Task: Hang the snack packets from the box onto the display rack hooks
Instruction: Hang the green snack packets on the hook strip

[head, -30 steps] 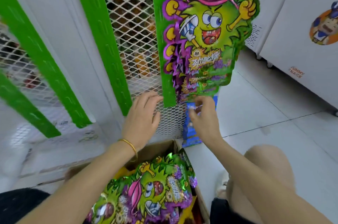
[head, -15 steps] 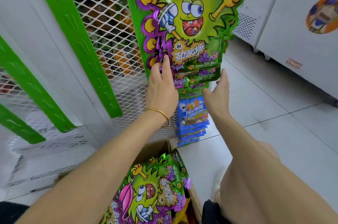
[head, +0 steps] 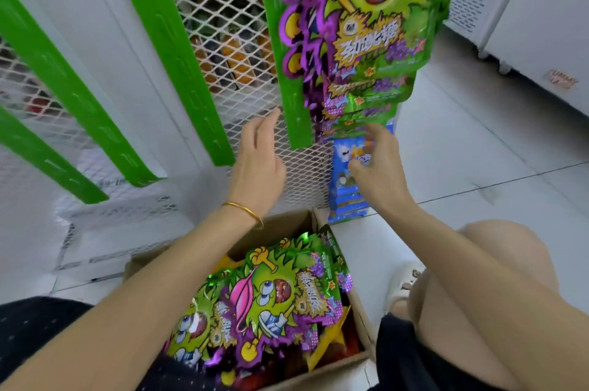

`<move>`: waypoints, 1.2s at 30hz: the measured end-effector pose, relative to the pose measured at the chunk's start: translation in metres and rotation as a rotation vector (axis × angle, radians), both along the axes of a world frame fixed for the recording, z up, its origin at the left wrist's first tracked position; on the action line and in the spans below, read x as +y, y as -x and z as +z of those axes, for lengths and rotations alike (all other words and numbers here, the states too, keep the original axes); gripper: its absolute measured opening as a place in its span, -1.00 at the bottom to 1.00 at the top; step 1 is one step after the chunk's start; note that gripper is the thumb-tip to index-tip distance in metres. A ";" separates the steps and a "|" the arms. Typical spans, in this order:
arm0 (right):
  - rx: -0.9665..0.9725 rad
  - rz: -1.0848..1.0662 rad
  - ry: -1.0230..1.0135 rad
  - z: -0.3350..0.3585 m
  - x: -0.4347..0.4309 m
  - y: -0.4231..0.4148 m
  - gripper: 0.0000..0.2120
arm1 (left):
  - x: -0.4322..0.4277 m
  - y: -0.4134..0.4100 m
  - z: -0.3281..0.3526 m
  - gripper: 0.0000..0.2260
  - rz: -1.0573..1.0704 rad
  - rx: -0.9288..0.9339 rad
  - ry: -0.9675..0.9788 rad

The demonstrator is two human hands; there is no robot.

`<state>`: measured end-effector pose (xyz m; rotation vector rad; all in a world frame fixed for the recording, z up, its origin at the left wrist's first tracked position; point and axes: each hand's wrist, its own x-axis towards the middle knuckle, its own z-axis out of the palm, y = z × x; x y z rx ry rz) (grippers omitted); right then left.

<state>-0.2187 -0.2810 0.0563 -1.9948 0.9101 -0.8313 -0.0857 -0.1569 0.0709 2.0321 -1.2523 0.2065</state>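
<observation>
Between packets.
Left hand [head: 258, 164] fingers hung loose, empty; right hand [head: 377, 167] fingers, unclear. Next needed a green foil packet [head: 271, 298] from the brown cardboard box [head: 287, 221].

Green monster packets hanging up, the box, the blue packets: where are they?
hanging green packets [head: 366, 39]: head view, front packet's yellow lettering.
box [head: 287, 229]: head view, far cardboard wall.
blue packets [head: 347, 199]: head view, lower part of stack.
</observation>
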 end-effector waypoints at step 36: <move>0.413 0.859 0.050 -0.045 0.066 -0.067 -0.85 | 0.111 -0.043 -0.053 -0.88 -0.208 0.878 -0.443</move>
